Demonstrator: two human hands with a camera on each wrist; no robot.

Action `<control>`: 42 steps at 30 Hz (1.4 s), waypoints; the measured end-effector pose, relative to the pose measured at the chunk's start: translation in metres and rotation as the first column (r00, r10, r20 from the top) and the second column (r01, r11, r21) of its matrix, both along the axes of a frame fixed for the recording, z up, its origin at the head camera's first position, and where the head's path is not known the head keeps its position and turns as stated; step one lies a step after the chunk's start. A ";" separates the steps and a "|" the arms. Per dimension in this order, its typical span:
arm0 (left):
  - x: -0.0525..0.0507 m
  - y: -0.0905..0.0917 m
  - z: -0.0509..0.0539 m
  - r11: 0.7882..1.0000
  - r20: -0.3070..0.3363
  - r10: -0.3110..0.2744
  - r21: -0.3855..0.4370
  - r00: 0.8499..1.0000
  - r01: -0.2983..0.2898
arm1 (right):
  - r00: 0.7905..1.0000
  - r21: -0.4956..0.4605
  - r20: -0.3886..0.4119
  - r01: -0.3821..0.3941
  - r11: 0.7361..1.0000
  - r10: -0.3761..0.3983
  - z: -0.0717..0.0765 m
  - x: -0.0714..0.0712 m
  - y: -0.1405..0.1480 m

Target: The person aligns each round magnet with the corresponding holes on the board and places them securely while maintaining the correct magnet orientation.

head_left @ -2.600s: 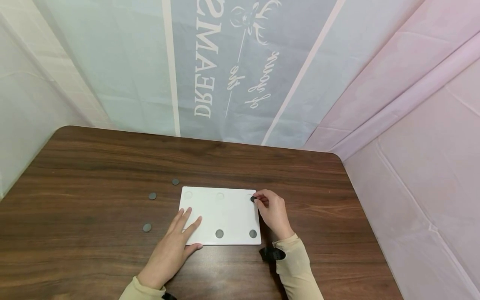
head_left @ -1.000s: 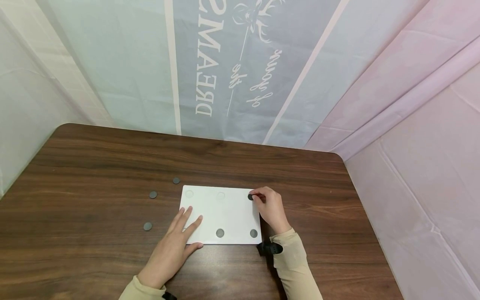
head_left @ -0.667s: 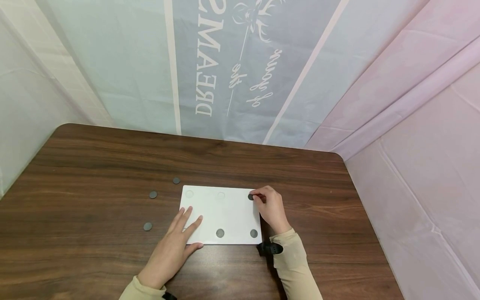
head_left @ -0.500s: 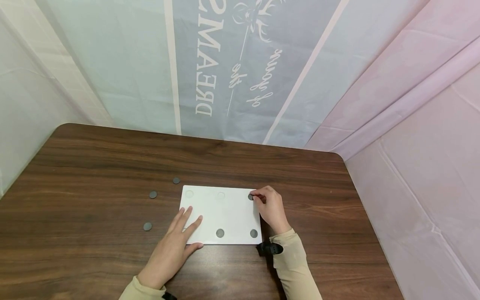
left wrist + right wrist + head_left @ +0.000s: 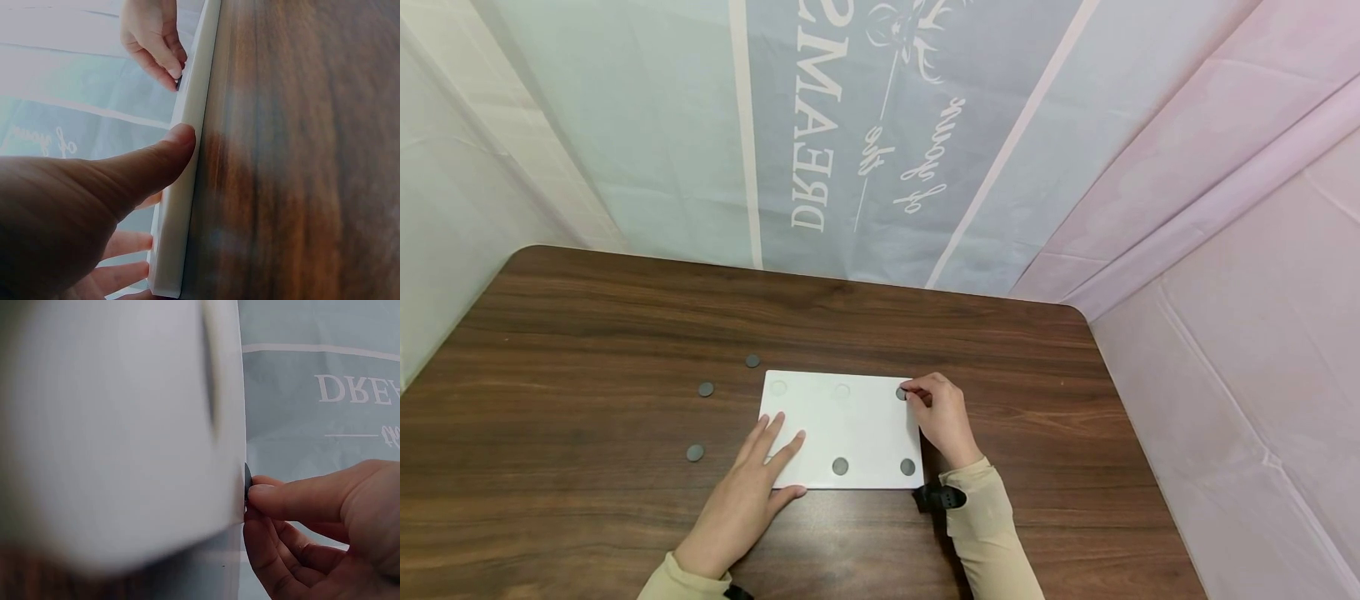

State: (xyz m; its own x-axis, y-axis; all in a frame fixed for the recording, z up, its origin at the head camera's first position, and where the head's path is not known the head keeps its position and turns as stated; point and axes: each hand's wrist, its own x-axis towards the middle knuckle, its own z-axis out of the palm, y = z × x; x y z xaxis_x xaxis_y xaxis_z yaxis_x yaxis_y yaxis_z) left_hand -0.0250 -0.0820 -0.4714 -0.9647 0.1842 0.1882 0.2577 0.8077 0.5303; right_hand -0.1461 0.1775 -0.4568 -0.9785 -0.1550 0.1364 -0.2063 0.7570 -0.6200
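Observation:
A white rectangular board (image 5: 859, 425) lies on the brown table. My left hand (image 5: 737, 496) rests on its lower left corner with the fingers spread, the thumb touching the front edge in the left wrist view. At the board's far right corner, my right hand (image 5: 942, 417) pinches a small dark grey disc (image 5: 900, 393) between thumb and fingertips; the disc (image 5: 247, 477) also shows in the right wrist view, against the board's surface. Two more grey discs sit on the board: a near-right disc (image 5: 907, 467) and a near-middle disc (image 5: 840, 466). Faint round outlines mark the far left and far middle.
Left of the board, three loose grey discs lie on the table (image 5: 587, 350): a far disc (image 5: 752, 361), a middle disc (image 5: 706, 389) and a near disc (image 5: 695, 452). Behind the table hangs a printed cloth (image 5: 865, 125) with lettering.
The pinched disc has shifted slightly left onto the board's far right corner and now looks flatter against it. My right hand moved with it. My left hand stays put.

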 end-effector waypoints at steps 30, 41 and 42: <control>-0.001 0.000 0.001 1.000 0.018 0.001 0.002 1.000 -0.001 | 0.999 0.011 0.035 -0.022 1.000 0.022 0.008 0.004 -0.002; -0.001 0.000 0.002 1.000 0.022 0.000 0.005 1.000 0.000 | 0.997 0.020 0.061 -0.043 0.999 0.041 0.011 0.006 -0.001; -0.001 0.000 0.002 1.000 0.023 0.000 0.005 1.000 -0.001 | 0.997 0.025 0.066 -0.048 0.999 0.046 0.011 0.007 -0.001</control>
